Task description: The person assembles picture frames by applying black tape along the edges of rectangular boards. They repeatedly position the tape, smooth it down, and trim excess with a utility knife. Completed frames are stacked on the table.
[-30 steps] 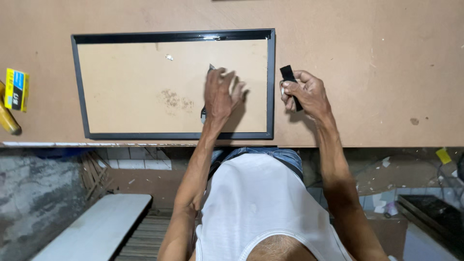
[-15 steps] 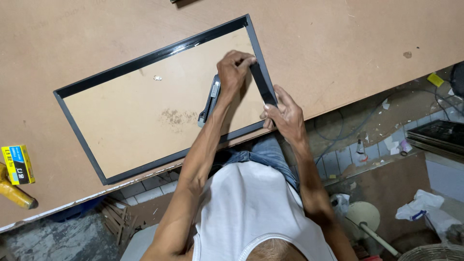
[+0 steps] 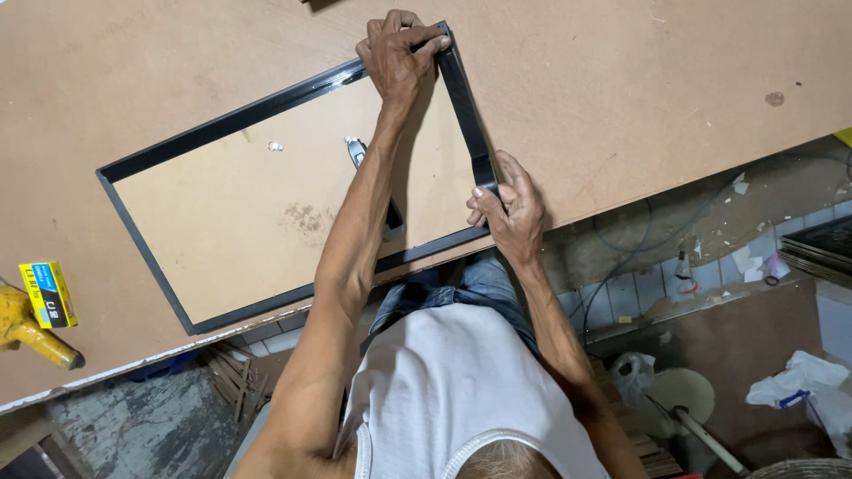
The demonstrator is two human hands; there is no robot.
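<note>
A black picture frame (image 3: 222, 120) with a brown backing board (image 3: 231, 213) lies on the wooden table (image 3: 621, 80). A black strip (image 3: 463, 106) runs along the frame's right side. My left hand (image 3: 399, 49) grips the strip's far end at the frame's far right corner, fingers curled over it. My right hand (image 3: 508, 208) pinches the strip's near end close to the frame's near right corner. A small grey and black hand tool (image 3: 358, 151) lies on the backing board, partly hidden under my left forearm.
A yellow box (image 3: 49, 293) and a yellow-handled tool (image 3: 31, 335) sit at the table's left edge. A small white scrap (image 3: 277, 146) lies on the backing board. The table's front edge runs diagonally; below it are tiles, cables and plastic bags (image 3: 803, 381).
The view has tilted and moved closer. My left hand left the middle of the backing board and went to the far right corner. My right hand now holds the strip along the frame's right side.
</note>
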